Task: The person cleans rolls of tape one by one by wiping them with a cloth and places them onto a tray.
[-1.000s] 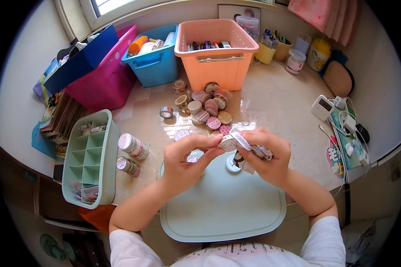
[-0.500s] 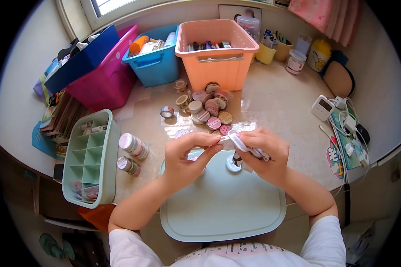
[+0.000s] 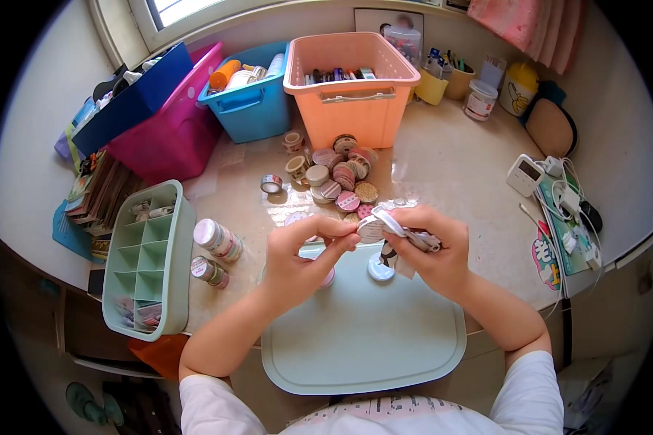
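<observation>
My left hand pinches the left edge of a small white label with printing on it. My right hand is closed around a white bundle, whose looped end meets the label. Both hands are raised over the far edge of a pale green lid. Below the right hand, a round white and light-blue item rests on the lid, with a dark and beige strip hanging beside it. A pink-edged roll is partly hidden behind my left hand. Many tape rolls are piled beyond the hands.
A divided green box and two stacks of tape, one larger and one smaller, stand at left. Behind are pink, blue and orange bins. Cables and a white device lie at right.
The white label between my hands has turned to show a broader, rounded face. Both hands keep nearly the same place and hold.
</observation>
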Tool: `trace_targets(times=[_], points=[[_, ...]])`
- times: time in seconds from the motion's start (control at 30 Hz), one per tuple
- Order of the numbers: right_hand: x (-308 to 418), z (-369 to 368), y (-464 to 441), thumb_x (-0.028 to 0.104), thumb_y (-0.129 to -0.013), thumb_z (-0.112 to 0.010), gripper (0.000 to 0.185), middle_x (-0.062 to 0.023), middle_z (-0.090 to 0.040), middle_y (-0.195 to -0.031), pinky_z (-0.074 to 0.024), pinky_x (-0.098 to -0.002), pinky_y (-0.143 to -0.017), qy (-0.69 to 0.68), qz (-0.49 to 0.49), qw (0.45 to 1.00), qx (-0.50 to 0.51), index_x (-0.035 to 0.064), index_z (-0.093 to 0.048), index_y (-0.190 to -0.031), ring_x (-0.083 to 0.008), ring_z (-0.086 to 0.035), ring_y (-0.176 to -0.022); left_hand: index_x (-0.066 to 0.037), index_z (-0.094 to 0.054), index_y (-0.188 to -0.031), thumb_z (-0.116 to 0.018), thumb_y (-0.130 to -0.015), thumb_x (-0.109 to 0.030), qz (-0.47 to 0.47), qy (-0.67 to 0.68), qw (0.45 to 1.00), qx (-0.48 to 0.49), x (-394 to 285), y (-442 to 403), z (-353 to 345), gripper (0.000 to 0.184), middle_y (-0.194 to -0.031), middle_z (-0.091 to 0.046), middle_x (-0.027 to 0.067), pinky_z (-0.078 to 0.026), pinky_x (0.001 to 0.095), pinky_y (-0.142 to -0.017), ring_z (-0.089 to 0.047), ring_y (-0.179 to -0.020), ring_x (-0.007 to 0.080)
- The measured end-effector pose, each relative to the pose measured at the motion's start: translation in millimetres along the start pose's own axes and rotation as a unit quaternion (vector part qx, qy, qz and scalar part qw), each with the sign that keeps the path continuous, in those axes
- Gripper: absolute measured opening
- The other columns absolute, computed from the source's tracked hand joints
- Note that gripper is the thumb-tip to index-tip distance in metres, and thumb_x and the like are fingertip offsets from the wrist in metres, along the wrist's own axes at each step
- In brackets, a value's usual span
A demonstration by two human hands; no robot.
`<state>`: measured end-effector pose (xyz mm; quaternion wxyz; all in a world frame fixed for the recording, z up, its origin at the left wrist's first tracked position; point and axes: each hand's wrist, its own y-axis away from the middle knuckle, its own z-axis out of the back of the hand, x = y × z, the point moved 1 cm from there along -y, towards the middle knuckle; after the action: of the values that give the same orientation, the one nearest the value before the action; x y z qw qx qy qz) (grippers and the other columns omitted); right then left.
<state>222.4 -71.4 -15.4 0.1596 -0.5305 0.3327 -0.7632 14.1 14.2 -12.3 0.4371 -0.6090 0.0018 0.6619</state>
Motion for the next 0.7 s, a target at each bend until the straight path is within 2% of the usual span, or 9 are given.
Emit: trace_targets(times=[0.03,0.1,0.2,0.23,0.33,0.47,0.6,0.67,0.7], points=[[1,1,-2,-0.004,-0.083,-0.077,0.025,-0.0122,-0.075,-0.100,-0.0582,-0.0289,-0.076,0.000,0.000,1.000,0.000,0.0010,-0.073,-0.107,-0.0148,-0.072,-0.088,0.004,-0.070,-0.104,-0.074,-0.088,0.006,0.000,0.000,1.000,0.000,-1,-1,0,0.017,-0.099,-0.073,0.0115,-0.058,0.0274,-0.077,-0.071,-0.084,0.0170],[5,3,-6,-0.004,-0.083,-0.077,0.025,-0.0124,-0.075,-0.101,-0.0581,-0.0292,-0.076,0.117,0.120,0.985,0.034,0.0007,-0.073,-0.107,-0.0150,-0.071,-0.089,0.002,-0.072,-0.103,-0.076,-0.086,0.004,-0.131,-0.144,0.981,-0.013,-9,-5,1,0.018,-0.099,-0.074,0.0102,-0.054,0.0253,-0.070,-0.071,-0.082,0.0151],[1,3,-3,-0.004,-0.083,-0.077,0.026,-0.0119,-0.075,-0.101,-0.0579,-0.0291,-0.075,0.077,0.077,0.993,0.046,0.0007,-0.073,-0.108,-0.0146,-0.071,-0.090,0.001,-0.071,-0.110,-0.077,-0.085,0.003,-0.153,-0.188,0.970,-0.005,-15,-7,1,0.025,-0.102,-0.074,0.0087,-0.048,0.0241,-0.063,-0.070,-0.080,0.0133],[2,2,-2,-0.004,-0.083,-0.077,0.026,-0.0119,-0.075,-0.101,-0.0579,-0.0291,-0.075,0.076,0.075,0.993,0.046,0.0007,-0.073,-0.108,-0.0146,-0.071,-0.090,0.001,-0.071,-0.110,-0.077,-0.085,0.003,-0.151,-0.188,0.970,-0.004,-18,-7,1,0.025,-0.102,-0.074,0.0087,-0.048,0.0241,-0.063,-0.070,-0.080,0.0133],[3,-1,2,-0.003,-0.083,-0.078,0.025,-0.0106,-0.075,-0.100,-0.0573,-0.0282,-0.076,-0.037,-0.046,0.998,-0.019,0.0008,-0.073,-0.108,-0.0130,-0.071,-0.088,0.000,-0.066,-0.115,-0.076,-0.087,0.002,-0.004,-0.058,0.998,-0.022,-23,-8,-2,0.030,-0.103,-0.074,0.0082,-0.046,0.0231,-0.062,-0.069,-0.081,0.0096],[2,0,1,-0.003,-0.082,-0.078,0.026,-0.0104,-0.075,-0.099,-0.0572,-0.0280,-0.076,-0.005,-0.016,1.000,0.010,0.0008,-0.073,-0.108,-0.0130,-0.071,-0.088,0.000,-0.071,-0.107,-0.076,-0.084,0.007,0.020,-0.003,1.000,-0.014,-1,0,-1,0.024,-0.101,-0.074,0.0098,-0.049,0.0222,-0.064,-0.069,-0.083,0.0102],[4,2,-5,-0.004,-0.081,-0.077,0.028,-0.0102,-0.075,-0.097,-0.0572,-0.0274,-0.073,0.058,0.060,0.995,0.051,0.0009,-0.073,-0.108,-0.0130,-0.071,-0.085,-0.003,-0.076,-0.105,-0.075,-0.086,0.006,-0.122,-0.087,0.989,-0.007,-6,-9,1,0.021,-0.102,-0.074,0.0087,-0.048,0.0219,-0.062,-0.066,-0.081,0.0089],[5,1,-4,-0.004,-0.081,-0.077,0.028,-0.0102,-0.075,-0.097,-0.0570,-0.0271,-0.072,0.074,0.075,0.992,0.065,0.0009,-0.072,-0.108,-0.0131,-0.072,-0.084,-0.005,-0.076,-0.107,-0.075,-0.087,0.001,-0.095,-0.091,0.991,-0.010,-10,-11,0,0.022,-0.099,-0.075,0.0072,-0.046,0.0221,-0.059,-0.067,-0.078,0.0094],[4,0,-1,-0.003,-0.082,-0.077,0.026,-0.0100,-0.075,-0.096,-0.0570,-0.0267,-0.072,0.035,0.019,0.998,0.045,0.0007,-0.072,-0.108,-0.0124,-0.071,-0.083,-0.006,-0.075,-0.110,-0.076,-0.087,-0.003,-0.068,-0.094,0.993,-0.012,-13,-12,0,0.023,-0.096,-0.075,0.0056,-0.045,0.0222,-0.057,-0.067,-0.074,0.0099]])
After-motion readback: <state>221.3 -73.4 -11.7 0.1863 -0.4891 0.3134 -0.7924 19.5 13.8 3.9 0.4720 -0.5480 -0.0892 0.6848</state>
